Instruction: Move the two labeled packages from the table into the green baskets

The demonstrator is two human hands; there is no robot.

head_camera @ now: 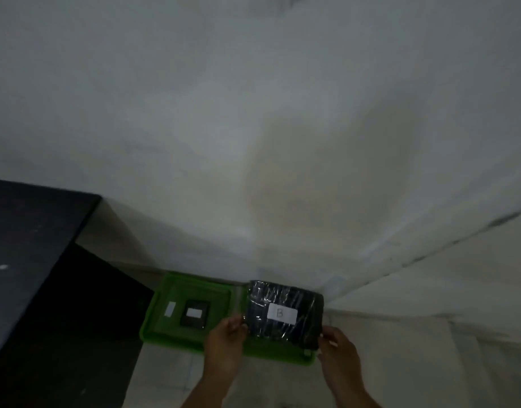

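Fingers [234, 324] of the left hand [224, 346] pinch the left edge of a big dark package wrapped in shiny clear plastic [284, 313], and the right hand [338, 348] pinches its right edge, so both hands hold it up together. It hangs just above the right green plastic basket [283, 353], which sits on the pale floor [415, 363] close to the white wall [283, 142].

On the far left is a dark counter [27, 231] with a few small white specks on it. It looks blurry. Next to it, lower down, is the left green plastic basket [153, 322], touching the right one side by side. Inside it lies a small dark square package with a white label [194, 315], flat on the bottom. A small white tag [170, 308] sits on the basket's inner wall, just left of that package.

Then comes the big package in the two hands. It has a white paper label [282, 314] on top with the letter B written on it. Both arms reach in from the bottom.
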